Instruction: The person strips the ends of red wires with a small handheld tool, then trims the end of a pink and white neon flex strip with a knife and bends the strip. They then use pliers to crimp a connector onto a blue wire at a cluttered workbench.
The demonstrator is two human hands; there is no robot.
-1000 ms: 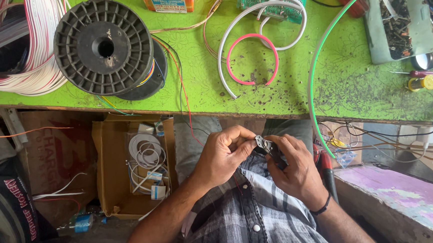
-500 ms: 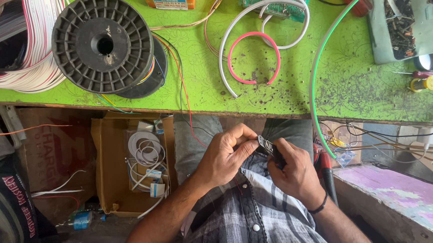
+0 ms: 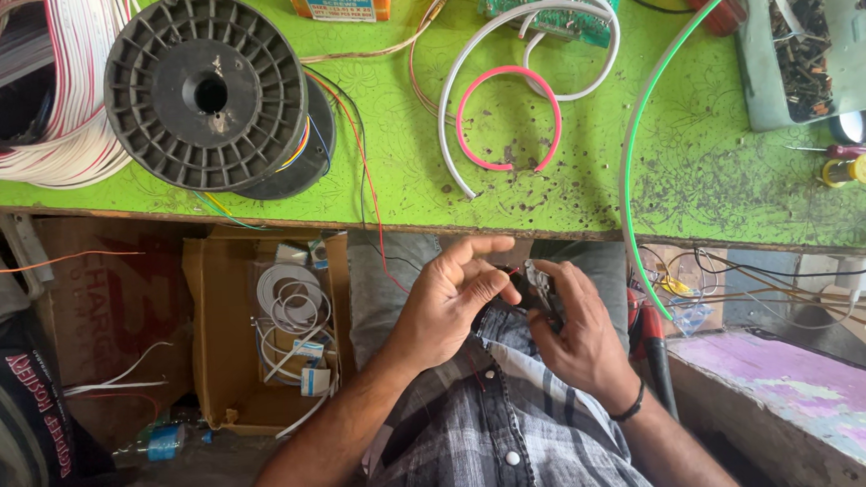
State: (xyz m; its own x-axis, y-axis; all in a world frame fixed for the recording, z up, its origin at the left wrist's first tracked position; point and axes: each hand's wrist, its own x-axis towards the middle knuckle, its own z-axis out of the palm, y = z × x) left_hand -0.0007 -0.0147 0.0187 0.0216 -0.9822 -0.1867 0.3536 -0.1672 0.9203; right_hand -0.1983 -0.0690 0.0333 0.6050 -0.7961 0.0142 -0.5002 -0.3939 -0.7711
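- The green workbench (image 3: 708, 156) spreads before you, bearing a black wire spool (image 3: 205, 92) at its left.
- Your left hand (image 3: 447, 308) and right hand (image 3: 574, 330) meet over your lap, below the bench edge.
- Both hands' fingers pinch a small dark component (image 3: 534, 289) between them; it is too small to identify.

Both forearms angle up from the lower frame and meet over the lap, the left hand (image 3: 446, 298) with fingers curled and index extended, the right hand (image 3: 573, 320) cupped close against it, fingertips touching.
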